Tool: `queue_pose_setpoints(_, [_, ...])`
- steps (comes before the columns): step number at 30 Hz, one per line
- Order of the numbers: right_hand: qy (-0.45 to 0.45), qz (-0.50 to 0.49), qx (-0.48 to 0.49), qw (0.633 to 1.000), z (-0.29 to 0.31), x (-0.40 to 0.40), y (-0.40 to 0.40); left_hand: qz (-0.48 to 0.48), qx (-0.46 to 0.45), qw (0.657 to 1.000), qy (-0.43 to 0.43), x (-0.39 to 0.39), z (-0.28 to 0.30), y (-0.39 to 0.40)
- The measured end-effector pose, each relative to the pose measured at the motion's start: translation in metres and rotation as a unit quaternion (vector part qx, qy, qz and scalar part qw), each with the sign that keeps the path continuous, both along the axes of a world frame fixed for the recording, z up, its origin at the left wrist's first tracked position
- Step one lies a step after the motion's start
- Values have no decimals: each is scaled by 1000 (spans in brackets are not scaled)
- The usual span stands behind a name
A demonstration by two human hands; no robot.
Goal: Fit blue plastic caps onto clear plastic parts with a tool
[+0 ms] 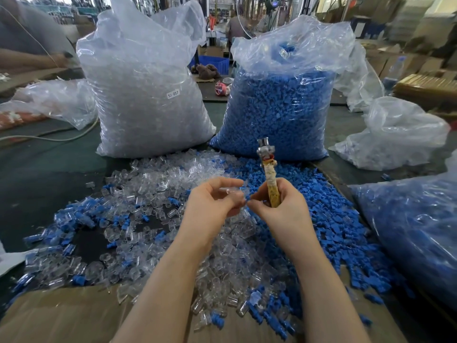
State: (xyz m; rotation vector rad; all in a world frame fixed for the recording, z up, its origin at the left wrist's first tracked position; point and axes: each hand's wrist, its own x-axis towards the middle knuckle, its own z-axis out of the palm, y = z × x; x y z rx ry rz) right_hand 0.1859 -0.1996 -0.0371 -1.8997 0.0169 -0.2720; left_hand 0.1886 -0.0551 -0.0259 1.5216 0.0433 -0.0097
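- Cardboard [61,315] fills the bottom of the frame, its far edge under a loose heap of clear parts [153,231] and blue caps [329,219].
- At frame centre, above the heap, the left hand [210,201] pinches a clear part [233,191] with curled fingers.
- Just to its right, the right hand [279,206] curls round a wrapped tool [269,179]; the tool's long axis points up-frame, metal head topmost.
- Fingertips of both hands nearly meet; something blue shows there, too blurred to name. The part lies left of the tool, so the left hand likely carries it across.
- Farther up stand a clear-parts bag [148,95] and a blue-caps bag [279,107].
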Motion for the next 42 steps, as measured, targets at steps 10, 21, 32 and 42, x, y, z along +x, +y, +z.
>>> queue_pose_setpoints(10, [-25, 5, -7, 1000, 0, -2, 7, 15, -81, 995, 50, 3, 2, 0])
queue_pose_setpoints(21, [-34, -17, -19, 999, -3, 0, 9, 17, -36, 999, 22, -1, 3, -5])
queue_pose_setpoints(32, [-77, -28, 36, 996, 0, -3, 13, 5, -145, 987, 71, -1, 9, -4])
queue_pose_setpoints(42, [-71, -32, -5, 997, 1, -2, 8, 130, 134, 981, -57, -4, 4, -10])
